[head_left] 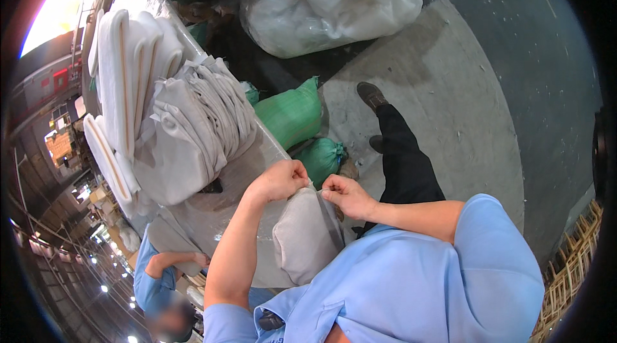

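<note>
A grey fabric piece (305, 237), stuffed like a small cushion, hangs between my two hands at the table edge. My left hand (283, 179) pinches its upper edge on the left. My right hand (346, 195) pinches the same edge on the right, fingertips nearly touching the left hand. Both forearms come from my light blue shirt below. The lower part of the fabric rests against the shiny table surface (257, 157).
A stack of folded grey fabric pieces (193, 131) and white flat pads (125, 79) lies on the table. Green sacks (292, 115) and large white bags (334, 9) sit on the floor. Another person in a blue shirt (157, 279) stands at lower left.
</note>
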Action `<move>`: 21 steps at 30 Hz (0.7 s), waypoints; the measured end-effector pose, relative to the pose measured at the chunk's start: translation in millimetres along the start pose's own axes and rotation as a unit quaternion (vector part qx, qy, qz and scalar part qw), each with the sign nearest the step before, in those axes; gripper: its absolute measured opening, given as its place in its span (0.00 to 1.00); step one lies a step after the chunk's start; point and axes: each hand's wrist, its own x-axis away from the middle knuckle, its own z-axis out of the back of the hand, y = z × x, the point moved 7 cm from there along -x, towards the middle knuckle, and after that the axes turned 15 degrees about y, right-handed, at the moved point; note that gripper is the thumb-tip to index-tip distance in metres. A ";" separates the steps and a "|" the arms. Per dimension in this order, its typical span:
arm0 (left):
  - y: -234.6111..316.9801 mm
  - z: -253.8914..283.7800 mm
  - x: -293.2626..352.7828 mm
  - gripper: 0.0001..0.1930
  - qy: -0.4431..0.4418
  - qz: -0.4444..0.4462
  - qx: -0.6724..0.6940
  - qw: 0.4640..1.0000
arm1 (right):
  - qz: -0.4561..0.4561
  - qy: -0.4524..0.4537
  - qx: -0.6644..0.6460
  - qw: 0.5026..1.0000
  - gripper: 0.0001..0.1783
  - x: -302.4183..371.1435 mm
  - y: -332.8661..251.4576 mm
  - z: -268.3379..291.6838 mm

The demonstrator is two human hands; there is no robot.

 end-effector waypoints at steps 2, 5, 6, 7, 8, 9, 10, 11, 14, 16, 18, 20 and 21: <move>0.6 0.2 -0.7 0.11 0.006 -0.015 -0.014 1.000 | -0.004 -0.003 0.000 1.000 0.02 0.2 -0.9 0.3; 1.8 -1.1 -3.0 0.13 0.012 -0.052 -0.049 0.997 | -0.001 -0.001 -0.003 1.000 0.03 1.6 -4.3 -0.4; 1.8 -2.1 -4.7 0.14 0.017 -0.058 -0.059 0.996 | 0.000 0.000 -0.002 1.000 0.04 2.1 -5.6 -1.0; 5.8 -1.2 -5.1 0.16 0.021 -0.064 -0.069 0.995 | 0.001 0.002 -0.001 1.000 0.05 2.2 -5.9 -0.8; 8.0 -2.7 -5.9 0.17 0.008 -0.058 -0.089 0.994 | -0.001 0.003 -0.003 1.000 0.05 2.3 -5.9 -0.4; 10.8 -4.3 -8.1 0.18 -0.006 -0.052 -0.109 0.993 | -0.003 0.003 -0.006 1.000 0.05 2.4 -6.0 0.1; 15.9 -4.1 -8.6 0.19 -0.018 -0.045 -0.128 0.991 | -0.005 0.002 -0.007 1.000 0.05 2.4 -6.0 0.0; 20.5 -4.9 -8.7 0.19 -0.043 -0.036 -0.142 0.988 | -0.007 0.007 0.002 1.000 0.04 2.5 -5.7 0.9; 25.4 -7.5 -9.5 0.18 -0.107 -0.001 -0.159 0.981 | -0.024 0.015 0.023 0.999 0.03 3.2 -4.7 1.2; 21.8 -10.5 -9.1 0.16 -0.136 0.025 -0.134 0.981 | -0.052 0.016 0.031 0.998 0.05 2.5 -0.1 0.6; 13.6 -14.0 -11.1 0.14 -0.106 0.035 -0.076 0.991 | -0.058 0.041 0.013 0.997 0.07 -2.3 4.8 -4.2; 8.0 -19.1 -13.9 0.12 -0.074 0.038 -0.001 0.997 | -0.083 0.077 -0.001 0.994 0.09 -2.9 8.2 -4.3; 5.9 -23.3 -14.5 0.11 -0.056 0.037 0.046 0.997 | -0.106 0.099 -0.005 0.989 0.10 -1.2 11.3 -2.2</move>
